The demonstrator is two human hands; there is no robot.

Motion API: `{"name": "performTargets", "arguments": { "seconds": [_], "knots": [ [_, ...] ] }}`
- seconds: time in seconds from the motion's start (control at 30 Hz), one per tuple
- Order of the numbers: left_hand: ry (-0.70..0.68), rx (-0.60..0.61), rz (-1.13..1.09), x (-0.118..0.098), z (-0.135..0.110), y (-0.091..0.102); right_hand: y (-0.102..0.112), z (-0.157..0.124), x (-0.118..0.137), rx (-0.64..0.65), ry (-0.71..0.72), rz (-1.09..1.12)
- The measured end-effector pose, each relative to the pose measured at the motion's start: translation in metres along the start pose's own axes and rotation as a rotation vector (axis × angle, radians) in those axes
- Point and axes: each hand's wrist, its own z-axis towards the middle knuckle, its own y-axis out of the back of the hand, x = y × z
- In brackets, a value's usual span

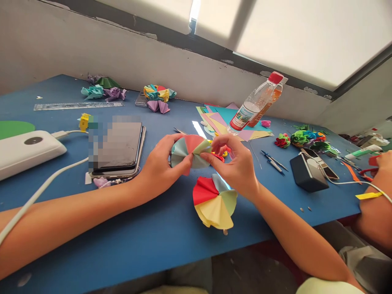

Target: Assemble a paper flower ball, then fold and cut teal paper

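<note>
Between my two hands, above the blue table, is a pleated paper rosette [192, 143] with pink, pale blue and pale green sections. My left hand [163, 161] grips its left side, thumb near the centre. With thumb and fingertips my right hand [234, 159] pinches its right edge. Just below them a second pleated paper rosette [216, 200], in red, yellow, green and blue, lies on the table. Partly hidden behind my right hand are scissors [219, 157] with red and yellow handles.
A smartphone [119, 147] and a white power bank [30, 151] with a cable lie left. At the back stand a water bottle [248, 108], coloured paper sheets [214, 118], a ruler [78, 106] and paper flowers [159, 93]. Pens [275, 161], a black box [308, 171] and another person's arm [378, 204] are right.
</note>
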Motion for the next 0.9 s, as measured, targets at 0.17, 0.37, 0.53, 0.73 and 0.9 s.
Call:
{"name": "performTargets", "arguments": {
  "seconds": [0.17,0.37,0.53,0.73,0.9],
  "knots": [
    [-0.011,0.012,0.015,-0.0015,0.0002,0.0009,-0.0015,-0.0011,0.0013,0.025,-0.043,0.134],
    [-0.010,0.022,0.022,-0.0016,0.0003,0.0014,0.0004,0.0012,0.0071,0.036,-0.155,0.198],
    [-0.011,0.028,0.023,-0.0008,0.0009,0.0010,0.0006,0.0006,0.0072,0.017,-0.175,0.254],
    [-0.028,0.039,0.046,-0.0003,0.0006,0.0004,-0.0003,0.0006,0.0063,0.045,-0.185,0.269],
    [-0.082,0.048,0.056,0.0008,-0.0009,0.0004,-0.0030,-0.0006,0.0011,0.089,-0.205,0.220]
  ]
}}
